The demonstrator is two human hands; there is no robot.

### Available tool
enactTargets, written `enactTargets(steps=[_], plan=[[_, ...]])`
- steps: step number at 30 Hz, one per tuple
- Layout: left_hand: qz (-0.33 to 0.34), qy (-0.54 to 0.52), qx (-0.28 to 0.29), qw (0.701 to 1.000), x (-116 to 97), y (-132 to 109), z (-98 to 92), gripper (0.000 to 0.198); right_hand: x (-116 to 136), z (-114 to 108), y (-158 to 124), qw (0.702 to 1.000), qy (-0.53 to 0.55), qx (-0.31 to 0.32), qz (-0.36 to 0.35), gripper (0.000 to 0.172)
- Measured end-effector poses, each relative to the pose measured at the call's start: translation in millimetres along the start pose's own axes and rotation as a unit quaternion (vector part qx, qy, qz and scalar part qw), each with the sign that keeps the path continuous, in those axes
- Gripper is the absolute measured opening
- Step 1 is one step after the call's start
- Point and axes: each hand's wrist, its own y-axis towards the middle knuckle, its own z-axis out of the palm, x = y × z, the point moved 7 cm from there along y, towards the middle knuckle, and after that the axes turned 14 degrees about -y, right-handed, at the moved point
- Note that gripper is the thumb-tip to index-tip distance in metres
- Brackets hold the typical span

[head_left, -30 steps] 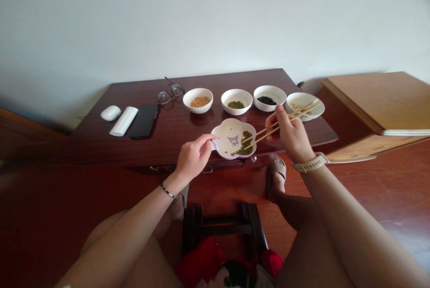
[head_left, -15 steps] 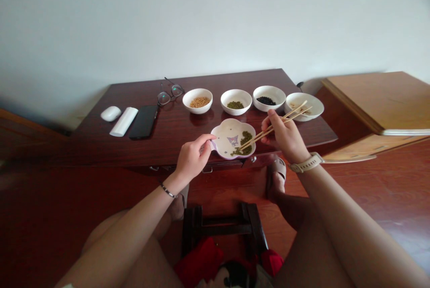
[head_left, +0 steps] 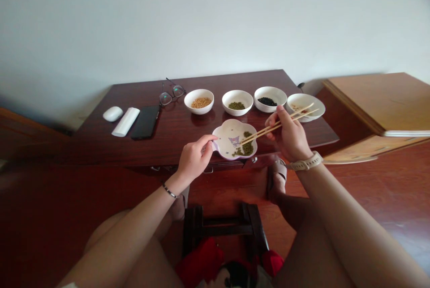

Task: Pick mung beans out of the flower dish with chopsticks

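Nearest, bare knees were seen either side of a dark wooden stool (head_left: 221,226). Beyond them, at the near edge of a dark red table (head_left: 174,133), a white flower-shaped dish (head_left: 224,132) was set, printed with a small cartoon figure. A loose heap of green beans (head_left: 247,148) was gathered in its right half. The dish's left rim was pinched by the curled fingers of the left hand (head_left: 195,160). A pair of wooden chopsticks (head_left: 258,134) was gripped in the closed fingers of the right hand (head_left: 290,138). Their tips were lowered onto the beans in the dish, though whether a bean was caught between them could not be told. Farther back, four white bowls were lined in a row. Tan grains were held in the first bowl (head_left: 199,109), more green beans in the second bowl (head_left: 237,112), black beans in the third bowl (head_left: 270,109), and only a few pale pieces in the fourth bowl (head_left: 316,114). Left of the row, glasses (head_left: 172,93), a black phone (head_left: 145,121), a white case (head_left: 125,121) and a white mouse (head_left: 113,113) were laid out.
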Motion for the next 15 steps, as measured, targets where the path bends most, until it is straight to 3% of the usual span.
enactTargets(steps=[10,15], plan=[[-0.003,0.003,0.006,1.0,1.2,-0.6,-0.8,0.029,8.3,4.0,0.4,0.998,0.05,0.02,-0.026,0.056],[-0.005,-0.001,0.007,1.0,0.5,-0.3,-1.3,0.029,0.4,-3.8,9.4,0.999,0.035,-0.02,-0.011,0.055]])
